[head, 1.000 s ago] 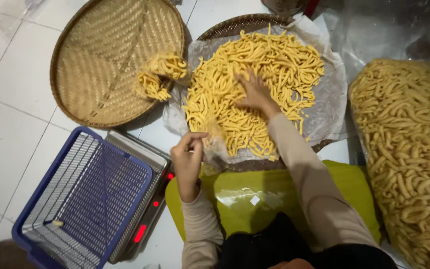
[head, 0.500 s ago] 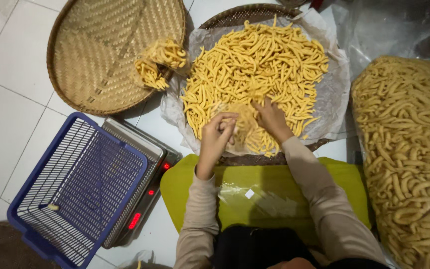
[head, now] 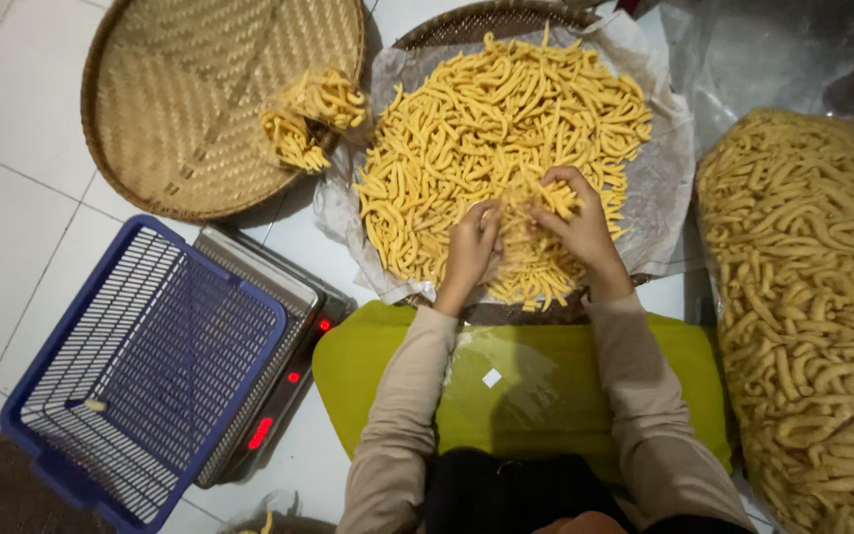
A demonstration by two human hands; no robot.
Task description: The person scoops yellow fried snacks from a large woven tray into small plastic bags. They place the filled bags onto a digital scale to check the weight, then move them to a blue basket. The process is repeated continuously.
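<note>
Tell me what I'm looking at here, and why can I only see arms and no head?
The camera sits on the person's head and looks down, so you see only their arms. Both hands, the left hand and the right hand, are scooping up yellow stick snacks piled on paper over a woven tray. A round woven tray beside it holds a small heap. A blue basket sits on a scale. A big clear bag of snacks lies to the right.
</note>
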